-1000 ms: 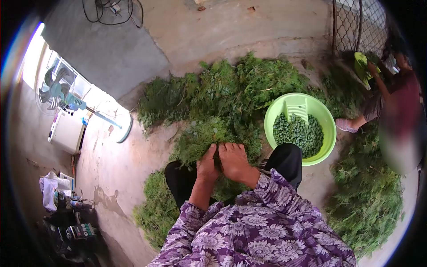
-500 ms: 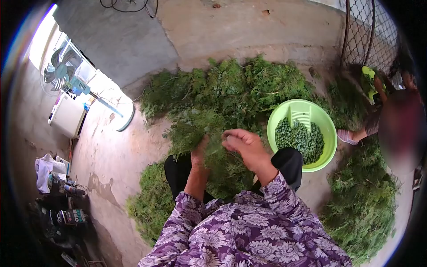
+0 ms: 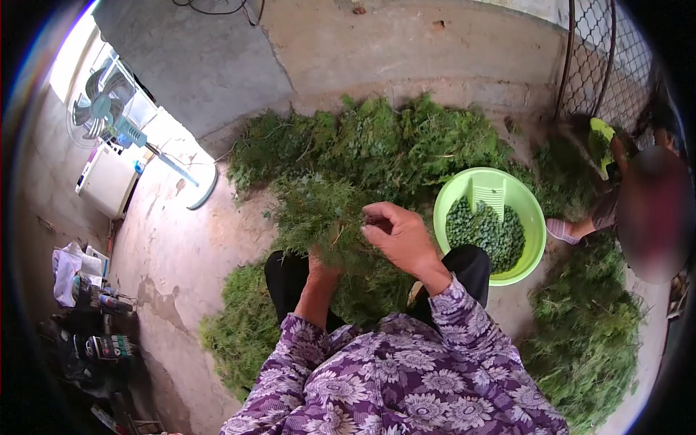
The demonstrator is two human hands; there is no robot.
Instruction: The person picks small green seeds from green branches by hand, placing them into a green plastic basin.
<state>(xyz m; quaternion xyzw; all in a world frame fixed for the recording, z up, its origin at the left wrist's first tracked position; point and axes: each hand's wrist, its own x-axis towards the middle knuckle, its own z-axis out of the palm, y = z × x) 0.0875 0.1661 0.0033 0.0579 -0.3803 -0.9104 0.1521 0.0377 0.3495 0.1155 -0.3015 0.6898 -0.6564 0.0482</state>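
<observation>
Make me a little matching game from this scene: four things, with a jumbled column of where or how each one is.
1. Green basin
2. Fan
3. Left hand
4. Right hand

A. Partly hidden under leafy sprigs
B. Bent fingers showing, beside the sprigs
C. Holding small round green pieces
D. Near the picture's left side

Right pairs: 1-C, 2-D, 3-A, 4-B

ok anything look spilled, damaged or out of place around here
A darker, irregular patch on the floor left of the greenery looks worn or stained. The green tub sits upright, with no clear spill.
</observation>
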